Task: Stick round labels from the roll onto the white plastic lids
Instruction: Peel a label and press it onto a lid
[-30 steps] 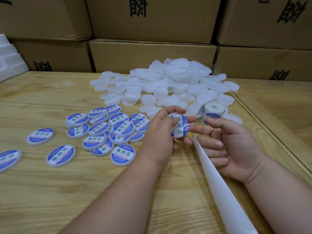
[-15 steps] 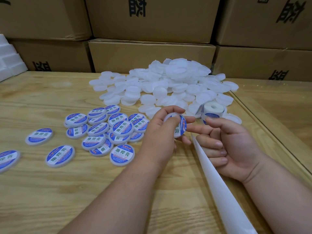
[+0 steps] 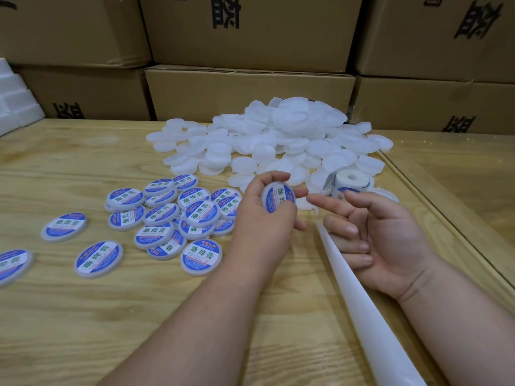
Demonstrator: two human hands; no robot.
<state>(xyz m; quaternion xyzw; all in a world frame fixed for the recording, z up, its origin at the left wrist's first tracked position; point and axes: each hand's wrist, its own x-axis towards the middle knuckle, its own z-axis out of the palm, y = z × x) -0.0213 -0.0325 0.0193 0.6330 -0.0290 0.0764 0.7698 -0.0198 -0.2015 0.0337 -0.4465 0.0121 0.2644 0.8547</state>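
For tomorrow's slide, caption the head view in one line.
Left hand holds a freshly labelled lid; right hand open beside the label roll.

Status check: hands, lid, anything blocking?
Left hand grips labelled lid. Right hand open, empty, beside it. Backing strip under right hand; nothing blocking.

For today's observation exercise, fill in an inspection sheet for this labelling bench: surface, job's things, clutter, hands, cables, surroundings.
Surface: wooden table, pale grain.
Job's things: heap of plain white lids at the back; labelled lids spread on the left; label roll standing by the heap; backing strip trailing toward the camera.
Clutter: nothing seen.
Hands: left hand holds a labelled lid in its grip; right hand loosely curled, palm up, holding nothing.
Cables: nothing seen.
Surroundings: stacked cardboard boxes; white foam blocks far left.
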